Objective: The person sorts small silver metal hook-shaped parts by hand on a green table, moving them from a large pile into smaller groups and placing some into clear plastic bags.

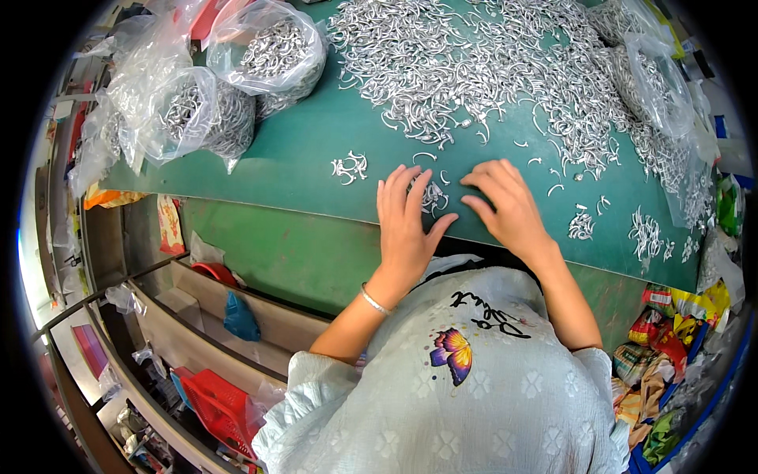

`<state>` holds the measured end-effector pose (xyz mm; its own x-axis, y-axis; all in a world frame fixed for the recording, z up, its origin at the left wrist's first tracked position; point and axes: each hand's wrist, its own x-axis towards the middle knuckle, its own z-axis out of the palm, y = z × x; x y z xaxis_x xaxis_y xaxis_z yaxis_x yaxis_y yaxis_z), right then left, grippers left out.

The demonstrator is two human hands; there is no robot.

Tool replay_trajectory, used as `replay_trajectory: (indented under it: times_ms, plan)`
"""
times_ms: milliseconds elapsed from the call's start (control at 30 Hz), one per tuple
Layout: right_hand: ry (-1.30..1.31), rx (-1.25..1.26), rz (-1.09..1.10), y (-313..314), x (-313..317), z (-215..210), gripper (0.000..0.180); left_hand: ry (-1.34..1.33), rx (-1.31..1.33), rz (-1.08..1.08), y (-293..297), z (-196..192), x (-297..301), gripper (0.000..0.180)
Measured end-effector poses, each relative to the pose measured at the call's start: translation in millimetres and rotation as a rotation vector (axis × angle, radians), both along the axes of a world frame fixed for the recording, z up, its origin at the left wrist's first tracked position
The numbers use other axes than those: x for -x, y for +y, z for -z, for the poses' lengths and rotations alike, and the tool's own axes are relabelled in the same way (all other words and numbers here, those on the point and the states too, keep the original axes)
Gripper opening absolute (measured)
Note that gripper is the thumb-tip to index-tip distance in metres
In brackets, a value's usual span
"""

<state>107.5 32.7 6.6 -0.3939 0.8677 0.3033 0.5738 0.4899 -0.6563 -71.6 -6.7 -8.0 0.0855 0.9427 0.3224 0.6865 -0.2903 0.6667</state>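
Both hands lie flat with fingers spread, the left hand (pixel 404 225) and right hand (pixel 505 201) gathering a small bunch of silver hooks (pixel 433 196) on the green table (pixel 300 150), holding nothing; it seems the sorting step, and next needs a careful pinch.

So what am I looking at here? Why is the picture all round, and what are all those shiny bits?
There is one picture, taken by a camera worn on a person's head, looking down. Its wide lens bends the edges, so it looks round. The two bare hands belong to that person. The left hand and the right hand rest spread on a green table, over a small clump of silver metal pieces. Neither hand clearly grips anything. A big pile of curved metal pieces covers the far side, with small clusters nearer. Clear plastic bags hold more pieces on the left. A silver bracelet sits on the left wrist.
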Motion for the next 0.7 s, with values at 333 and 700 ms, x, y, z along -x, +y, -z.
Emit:
replay_trajectory:
  times_ms: [333,700]
  plan:
    - [-0.004,-0.049,0.114,7,-9,2,0.016,-0.08,-0.017,-0.042,6,3,6,0.06]
    - [-0.151,-0.066,-0.063,8,29,0,0.016,-0.02,-0.01,-0.063,1,7,10,0.054]
